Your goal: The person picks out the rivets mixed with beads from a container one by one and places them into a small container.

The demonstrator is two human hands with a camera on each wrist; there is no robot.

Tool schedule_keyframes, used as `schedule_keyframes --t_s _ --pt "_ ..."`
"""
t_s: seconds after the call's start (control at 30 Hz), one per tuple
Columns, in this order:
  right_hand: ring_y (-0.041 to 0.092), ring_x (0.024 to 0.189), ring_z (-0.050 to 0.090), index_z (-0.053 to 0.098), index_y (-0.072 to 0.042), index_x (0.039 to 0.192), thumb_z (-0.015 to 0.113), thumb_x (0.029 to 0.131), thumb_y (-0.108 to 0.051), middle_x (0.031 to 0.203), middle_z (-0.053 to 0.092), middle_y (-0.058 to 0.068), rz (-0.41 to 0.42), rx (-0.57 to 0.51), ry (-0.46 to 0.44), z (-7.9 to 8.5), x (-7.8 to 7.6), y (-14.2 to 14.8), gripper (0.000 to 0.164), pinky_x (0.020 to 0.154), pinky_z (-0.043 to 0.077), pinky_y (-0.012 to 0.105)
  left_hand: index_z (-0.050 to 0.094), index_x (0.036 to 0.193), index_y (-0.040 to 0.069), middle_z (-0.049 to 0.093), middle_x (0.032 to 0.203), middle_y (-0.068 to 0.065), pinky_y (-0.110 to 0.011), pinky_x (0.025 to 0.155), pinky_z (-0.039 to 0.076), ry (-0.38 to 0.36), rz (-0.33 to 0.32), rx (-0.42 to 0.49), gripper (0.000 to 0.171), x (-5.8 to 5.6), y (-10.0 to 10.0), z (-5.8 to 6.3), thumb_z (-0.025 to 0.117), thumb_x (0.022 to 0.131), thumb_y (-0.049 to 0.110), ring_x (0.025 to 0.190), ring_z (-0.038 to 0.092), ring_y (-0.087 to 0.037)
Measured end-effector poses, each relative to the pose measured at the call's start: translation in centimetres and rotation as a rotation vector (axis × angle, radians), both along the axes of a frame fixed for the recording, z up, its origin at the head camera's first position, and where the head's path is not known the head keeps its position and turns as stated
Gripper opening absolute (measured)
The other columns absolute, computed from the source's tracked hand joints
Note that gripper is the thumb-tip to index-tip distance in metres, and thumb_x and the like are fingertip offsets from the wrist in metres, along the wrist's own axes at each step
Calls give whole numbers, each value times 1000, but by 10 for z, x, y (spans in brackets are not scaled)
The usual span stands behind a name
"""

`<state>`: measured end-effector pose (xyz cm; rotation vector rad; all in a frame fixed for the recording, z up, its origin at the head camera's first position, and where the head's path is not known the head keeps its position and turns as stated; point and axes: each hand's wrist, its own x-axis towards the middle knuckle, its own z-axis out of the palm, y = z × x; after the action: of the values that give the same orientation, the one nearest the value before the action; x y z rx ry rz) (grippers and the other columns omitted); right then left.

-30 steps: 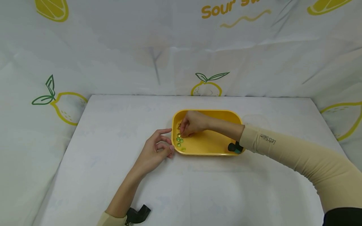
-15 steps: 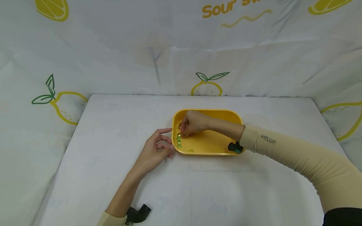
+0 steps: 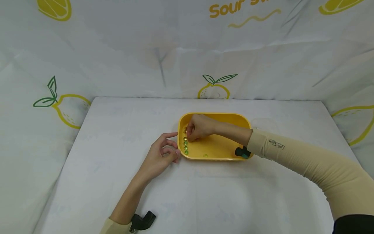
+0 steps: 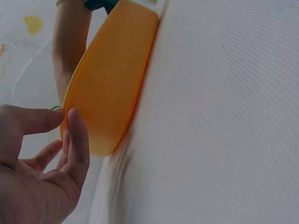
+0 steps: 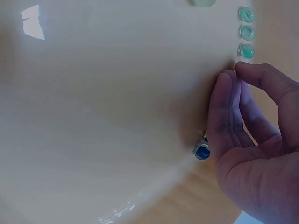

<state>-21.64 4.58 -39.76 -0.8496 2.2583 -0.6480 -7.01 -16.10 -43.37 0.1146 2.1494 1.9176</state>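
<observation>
My right hand reaches into a yellow tray, its thumb and fingertips pinched together at a green glass marble. In the right wrist view the fingers hide most of that marble. Three other green marbles line up beside it along the tray's left end. A stray green marble lies by the near wall. Beyond the hand are darker marbles; one of them looks blue in the right wrist view. With loosely bent fingers, my left hand touches the tray's left end from outside.
A white cloth covers the table around the tray. Behind it hangs a white curtain with lemon prints. A black wrist mount on my right arm sits over the tray's right end.
The loose green marbles went from a cluster to a straight row along the left end. One marble rolled rightwards along the near wall. Both hands stayed nearly still.
</observation>
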Motion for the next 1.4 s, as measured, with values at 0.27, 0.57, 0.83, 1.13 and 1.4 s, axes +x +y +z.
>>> schedule_keyframes --t_s 0.27,0.57,0.83,1.13,1.4 --pt "4 56 61 82 -7 84 88 88 -15 66 73 -1 4 -2 13 -2 -1 0 11 55 47 15 50 156 13 61 118 -17 -28 79 68 -4 -1 4 62 0 0 1 65 99 -5 85 73 -22" --pt "4 56 61 81 -8 84 84 90 -12 66 71 -3 6 20 10 -4 -2 -2 8 56 49 15 49 157 12 61 119 -17 -28 80 67 -6 -1 -1 62 0 -1 2 66 100 -4 86 74 -25" --pt "6 59 53 78 -11 81 77 91 -10 65 62 -6 29 67 31 -2 -3 -3 10 56 41 16 50 157 13 61 118 -17 -28 79 68 -8 -3 7 62 0 -1 0 65 99 -5 86 74 -24" --pt "6 61 54 78 -10 81 78 88 -8 68 66 -5 51 57 28 2 -3 7 7 59 43 17 50 157 13 61 119 -17 -31 81 69 -18 5 15 63 0 1 0 63 98 -6 93 75 -29" --pt "5 58 54 78 -11 78 81 87 -8 65 66 -6 46 66 39 2 -2 8 9 57 43 16 50 157 14 62 118 -15 -32 81 69 -24 12 8 63 0 0 0 64 99 -5 90 75 -27"
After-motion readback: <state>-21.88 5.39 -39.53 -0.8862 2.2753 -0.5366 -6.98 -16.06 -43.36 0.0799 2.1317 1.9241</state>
